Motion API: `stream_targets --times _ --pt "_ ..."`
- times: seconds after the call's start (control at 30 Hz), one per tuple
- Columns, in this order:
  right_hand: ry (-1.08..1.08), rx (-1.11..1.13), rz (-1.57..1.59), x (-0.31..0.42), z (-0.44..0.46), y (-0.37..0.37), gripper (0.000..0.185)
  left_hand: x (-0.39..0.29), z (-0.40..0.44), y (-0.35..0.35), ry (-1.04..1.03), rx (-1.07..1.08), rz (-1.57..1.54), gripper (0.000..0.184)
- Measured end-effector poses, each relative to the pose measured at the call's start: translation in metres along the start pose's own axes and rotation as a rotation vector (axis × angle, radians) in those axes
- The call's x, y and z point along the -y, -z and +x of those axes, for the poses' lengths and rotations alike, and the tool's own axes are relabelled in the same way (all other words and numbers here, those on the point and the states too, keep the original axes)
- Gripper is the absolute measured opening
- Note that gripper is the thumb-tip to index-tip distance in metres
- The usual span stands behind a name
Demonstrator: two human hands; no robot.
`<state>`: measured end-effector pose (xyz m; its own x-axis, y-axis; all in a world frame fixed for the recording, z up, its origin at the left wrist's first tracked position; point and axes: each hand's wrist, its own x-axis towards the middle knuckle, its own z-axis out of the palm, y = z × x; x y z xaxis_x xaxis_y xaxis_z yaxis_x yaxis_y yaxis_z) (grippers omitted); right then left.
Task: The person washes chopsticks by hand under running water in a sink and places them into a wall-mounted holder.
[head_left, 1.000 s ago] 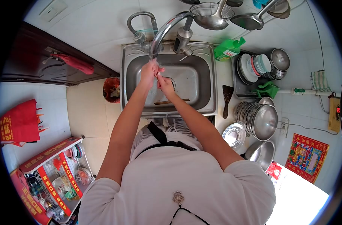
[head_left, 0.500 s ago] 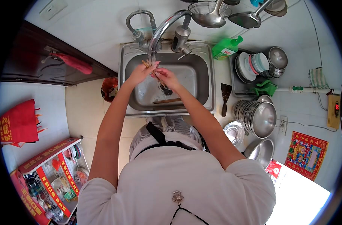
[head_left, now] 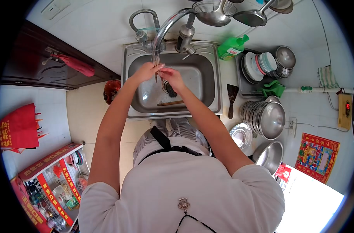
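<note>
Under the running faucet (head_left: pixel 173 21), my left hand (head_left: pixel 146 72) and my right hand (head_left: pixel 172 77) meet over the metal sink (head_left: pixel 200 85). Both are closed around thin brown sticks (head_left: pixel 156 77), whose ends point down below my fingers; water runs over them. Part of the sticks is hidden by my fingers. More brown sticks (head_left: pixel 171 103) lie on the sink's bottom near its front edge. A dark clump (head_left: pixel 171 91) sits by the drain, just below my right hand.
Right of the sink are a green bottle (head_left: pixel 232 47), a spatula (head_left: pixel 232 101), stacked bowls (head_left: pixel 273 120) and a tray (head_left: pixel 245 87) with dishes. Ladles (head_left: pixel 213 17) hang above. A bin (head_left: pixel 111 91) stands at the left.
The sticks, hidden in my hands at first, showed slanted between them and now point downward. My hands have drawn together under the water. The dark clump by the drain has come into view.
</note>
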<state>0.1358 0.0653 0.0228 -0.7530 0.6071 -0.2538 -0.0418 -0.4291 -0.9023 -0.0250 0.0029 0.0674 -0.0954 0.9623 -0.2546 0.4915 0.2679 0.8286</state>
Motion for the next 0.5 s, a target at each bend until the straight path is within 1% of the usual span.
stream_targets --times 0.03,0.1,0.17,0.37,0.5 --pt "0.000 0.003 0.013 -0.001 0.002 0.000 0.020 0.006 0.002 0.000 0.029 0.016 0.005 0.037" --pt "0.001 0.005 0.015 0.000 0.005 0.000 0.021 0.020 0.009 -0.005 -0.024 -0.061 -0.054 0.044" --pt "0.002 0.001 -0.006 0.001 0.006 -0.001 0.022 0.032 0.013 -0.010 -0.042 -0.088 -0.096 0.048" --pt "-0.034 0.029 0.040 0.005 0.006 -0.002 0.023 0.017 0.007 -0.005 -0.074 -0.045 -0.152 0.049" --pt "-0.009 0.064 0.037 0.004 0.007 -0.001 0.022 0.006 0.003 -0.001 -0.125 -0.016 -0.174 0.050"
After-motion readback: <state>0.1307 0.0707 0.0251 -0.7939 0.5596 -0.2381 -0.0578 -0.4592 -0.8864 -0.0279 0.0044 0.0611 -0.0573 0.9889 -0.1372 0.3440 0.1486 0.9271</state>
